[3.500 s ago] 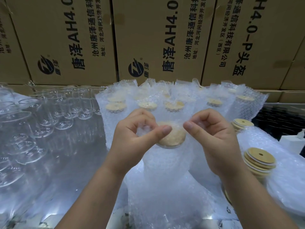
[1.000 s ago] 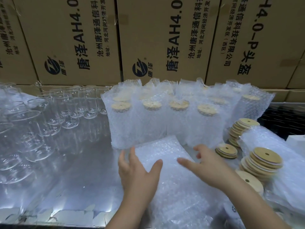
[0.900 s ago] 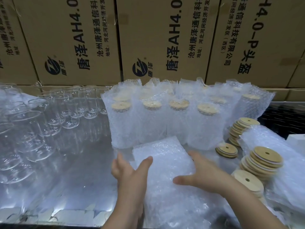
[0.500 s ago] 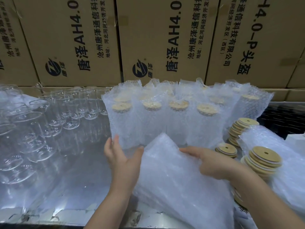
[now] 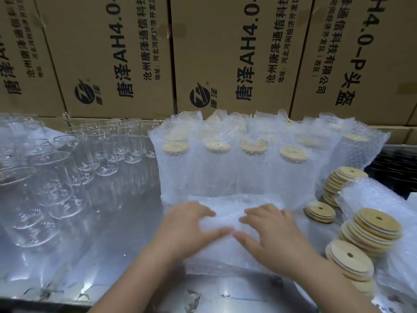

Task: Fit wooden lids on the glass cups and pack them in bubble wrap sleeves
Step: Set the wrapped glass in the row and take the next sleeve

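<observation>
Brown cardboard cartons [image 5: 112, 53] printed with black characters form the back wall, and a reflective metal table [image 5: 126, 233] extends in front of them.

Left: clear glass cups [image 5: 56, 177], upright, open-topped and empty, crowded closely together.

Centre rear: a row of upright packed bubble wrap sleeves [image 5: 214, 172], each containing a cup. The cup's round wooden lid shows at the sleeve's open top. More filled sleeves stand behind this row.

Right: stacks of round wooden lids [image 5: 374, 227] with centre holes, lying loose beside further bubble wrap.

Centre front: a flat stack of empty bubble wrap sleeves [image 5: 230, 205], lying on the table just in front of the packed row. Both the left hand [image 5: 189, 229] and the right hand [image 5: 273, 236] rest on top of this stack. Their fingers are spread and nearly straight against the wrap, and the thumb tips are close together. Both hands are blurred by motion, so finer finger contact cannot be made out.
</observation>
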